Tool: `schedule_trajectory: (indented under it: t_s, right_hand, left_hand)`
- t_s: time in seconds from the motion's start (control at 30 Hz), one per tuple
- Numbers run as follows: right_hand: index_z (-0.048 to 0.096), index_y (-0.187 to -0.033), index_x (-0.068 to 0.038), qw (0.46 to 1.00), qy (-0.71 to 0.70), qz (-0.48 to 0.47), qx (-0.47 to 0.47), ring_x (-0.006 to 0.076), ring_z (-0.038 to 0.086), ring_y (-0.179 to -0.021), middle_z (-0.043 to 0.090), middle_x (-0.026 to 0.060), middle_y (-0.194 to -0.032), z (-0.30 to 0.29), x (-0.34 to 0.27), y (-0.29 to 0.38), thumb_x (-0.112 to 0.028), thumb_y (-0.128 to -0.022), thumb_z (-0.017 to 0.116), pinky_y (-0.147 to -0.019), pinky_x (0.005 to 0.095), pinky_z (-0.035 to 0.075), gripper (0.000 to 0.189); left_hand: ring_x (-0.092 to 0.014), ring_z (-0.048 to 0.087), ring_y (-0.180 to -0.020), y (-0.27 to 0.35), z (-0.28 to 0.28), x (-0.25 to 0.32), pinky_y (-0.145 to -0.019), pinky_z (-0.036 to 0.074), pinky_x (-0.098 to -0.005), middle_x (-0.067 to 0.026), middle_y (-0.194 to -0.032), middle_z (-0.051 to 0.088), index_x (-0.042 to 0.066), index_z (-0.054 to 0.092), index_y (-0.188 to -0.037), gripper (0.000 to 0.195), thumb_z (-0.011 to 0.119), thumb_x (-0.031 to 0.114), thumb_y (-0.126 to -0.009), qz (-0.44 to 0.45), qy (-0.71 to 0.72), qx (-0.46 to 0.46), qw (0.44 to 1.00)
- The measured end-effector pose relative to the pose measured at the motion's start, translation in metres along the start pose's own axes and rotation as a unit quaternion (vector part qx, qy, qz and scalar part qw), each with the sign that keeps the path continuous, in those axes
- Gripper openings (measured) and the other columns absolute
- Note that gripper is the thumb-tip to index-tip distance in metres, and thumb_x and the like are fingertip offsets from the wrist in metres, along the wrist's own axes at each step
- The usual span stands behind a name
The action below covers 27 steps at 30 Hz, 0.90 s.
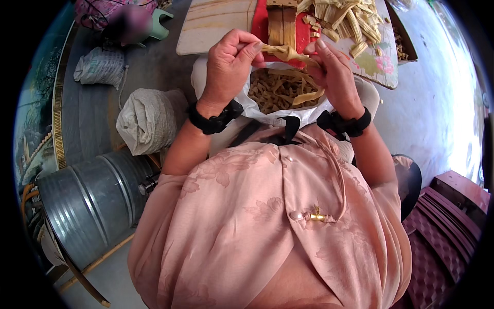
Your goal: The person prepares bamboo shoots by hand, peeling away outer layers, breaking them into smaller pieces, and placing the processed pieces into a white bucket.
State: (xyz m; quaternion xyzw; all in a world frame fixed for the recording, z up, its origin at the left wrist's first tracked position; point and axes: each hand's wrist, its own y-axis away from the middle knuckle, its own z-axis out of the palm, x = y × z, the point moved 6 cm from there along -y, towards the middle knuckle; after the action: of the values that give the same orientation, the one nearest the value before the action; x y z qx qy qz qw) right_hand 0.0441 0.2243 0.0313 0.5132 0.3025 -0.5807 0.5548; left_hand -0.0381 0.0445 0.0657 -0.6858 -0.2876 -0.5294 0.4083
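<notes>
A pale yellow plant-like strip (286, 53) with a loose knot in its middle stretches between my two hands. My left hand (235, 61) pinches one end between thumb and fingers; my right hand (332, 73) grips the other side, and a length of strip hangs below it. Under the hands, a white sack (251, 104) stands open between my legs, holding many small knotted or cut pieces (283, 89). Just beyond the knot, a wooden block-like tool (281, 29) lies on a red cloth (260, 23). Small cut pieces (314, 31) lie beside the tool.
A low table (216, 23) carries a heap of flat strips (347, 15) at its right. A box (403, 42) stands beyond its right edge. White woven sacks (141, 119) and a metal drum (96, 197) are at left. A person (115, 15) is at upper left; a dark red chair (436, 231) is at lower right.
</notes>
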Motion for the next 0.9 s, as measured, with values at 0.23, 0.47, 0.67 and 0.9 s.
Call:
schedule_trajectory:
  t_s: [0.23, 0.47, 0.67, 0.9]
  right_hand:
    - [0.056, -0.091, -0.006, 0.989, 0.040, -0.109, -0.097, 0.0020, 0.036, -0.057, 0.046, -0.0064, -0.069, 0.017, 0.000, 0.005, -0.017, -0.096, 0.054, -0.050, 0.0183, 0.027, 0.012]
    - [0.058, -0.094, -0.001, 0.949, 0.269, -0.099, -0.130, 0.0055, 0.047, -0.065, 0.055, -0.0018, -0.073, 0.033, 0.019, 0.011, -0.020, -0.094, 0.059, -0.057, 0.0232, 0.040, 0.019]
    - [0.059, -0.088, 0.002, 0.937, 0.289, -0.127, -0.148, 0.0077, 0.044, -0.063, 0.052, 0.0009, -0.068, 0.045, 0.010, 0.019, -0.020, -0.093, 0.058, -0.057, 0.0257, 0.040, 0.023]
    - [0.062, -0.086, 0.002, 0.929, 0.316, -0.177, -0.080, 0.0309, 0.056, -0.060, 0.058, 0.0166, -0.067, 0.046, -0.007, 0.011, -0.018, -0.087, 0.060, -0.059, 0.0378, 0.045, 0.020]
  left_hand:
    - [-0.020, 0.063, -0.087, 0.006, 0.008, 0.023, -0.078, 0.051, -0.0297, -0.0101, -0.100, 0.062, 0.003, 0.058, -0.112, 0.029, 0.065, 0.008, -0.084, 0.126, -0.271, -0.039, 0.954]
    - [-0.032, 0.060, -0.088, 0.028, 0.038, 0.003, -0.073, 0.050, -0.0400, -0.0109, -0.094, 0.056, 0.005, 0.057, -0.105, 0.029, 0.056, -0.004, -0.078, 0.121, -0.397, -0.195, 0.889]
    - [-0.025, 0.059, -0.080, 0.017, 0.013, -0.008, -0.066, 0.046, -0.0365, -0.0067, -0.091, 0.056, 0.009, 0.056, -0.093, 0.012, 0.058, 0.014, -0.083, 0.328, -0.488, -0.155, 0.793]
    - [-0.022, 0.058, -0.068, -0.011, -0.002, -0.029, -0.059, 0.045, -0.0308, -0.0018, -0.075, 0.055, 0.011, 0.053, -0.088, 0.009, 0.057, 0.019, -0.087, 0.301, -0.476, -0.088, 0.822]
